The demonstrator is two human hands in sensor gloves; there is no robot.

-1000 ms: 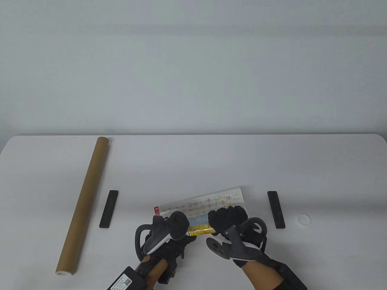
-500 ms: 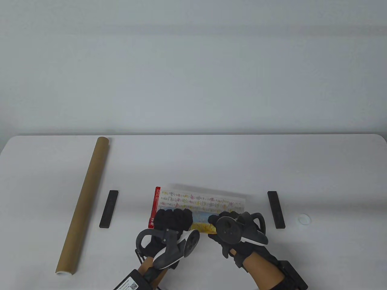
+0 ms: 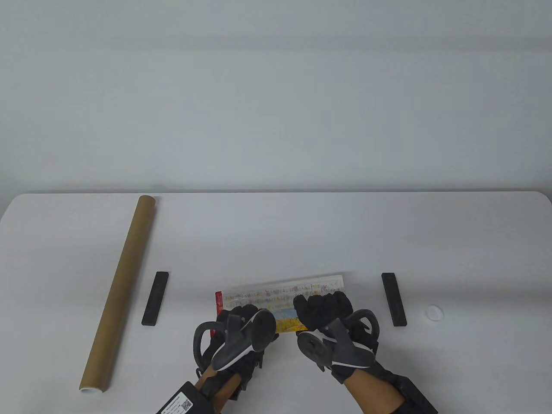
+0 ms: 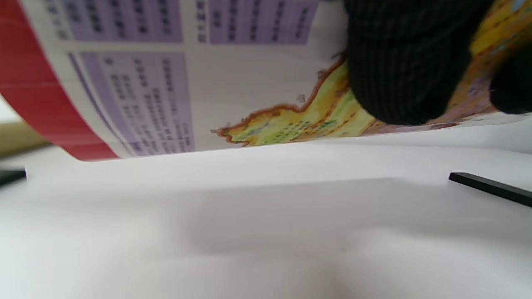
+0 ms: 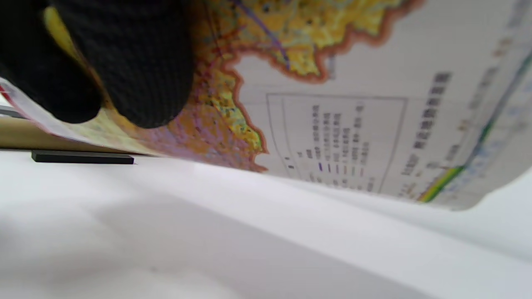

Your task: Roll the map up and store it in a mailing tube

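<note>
The map, partly rolled into a loose cylinder, lies crosswise near the front edge of the white table, between the two black bars. Its red-edged end points toward the left bar, and its white end reaches toward the right bar without touching it. The left hand holds the roll near its red end. In the left wrist view the gloved fingers press on the printed yellow area of the map, and the sheet curves up off the table beneath them. The right hand holds the roll right of its middle, fingers curled over the top. In the right wrist view its fingers press on the orange and yellow print of the map, whose lower edge bows above the tabletop. Both hands are closed around the roll, and the map's coloured centre shows in the gap between them.

The brown cardboard mailing tube lies left of the left bar, well apart from the map, running from the near left of the table diagonally away. A white rim shows at its near end; whether anything is inside cannot be told. A small white round cap rests on the table just right of the right bar.
</note>
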